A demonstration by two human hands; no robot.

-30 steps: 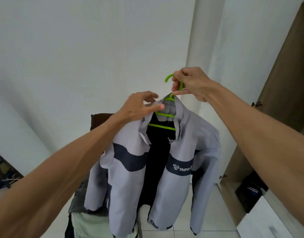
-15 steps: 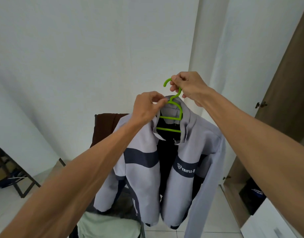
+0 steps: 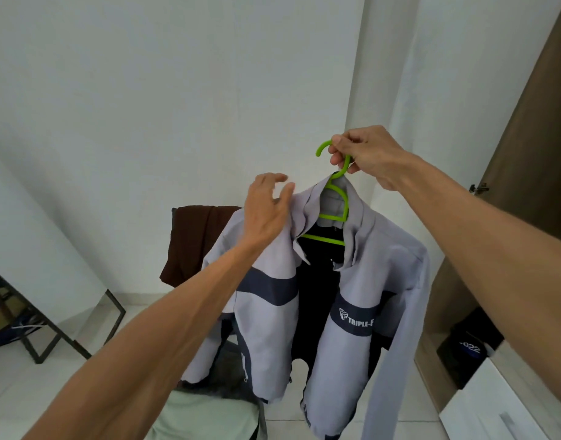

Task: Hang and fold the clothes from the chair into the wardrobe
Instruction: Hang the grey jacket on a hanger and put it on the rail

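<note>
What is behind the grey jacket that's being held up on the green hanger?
Behind the grey jacket a brown garment hangs over the chair back, and pale green and dark clothes lie on the seat. The chair itself is almost wholly covered, so whether more clothes lie there cannot be seen.

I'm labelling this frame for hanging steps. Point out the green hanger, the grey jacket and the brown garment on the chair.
green hanger [image 3: 323,240]: head view, lower crossbar.
grey jacket [image 3: 269,338]: head view, front panel below the dark band.
brown garment [image 3: 191,236]: head view, part draped over the chair back.
</note>
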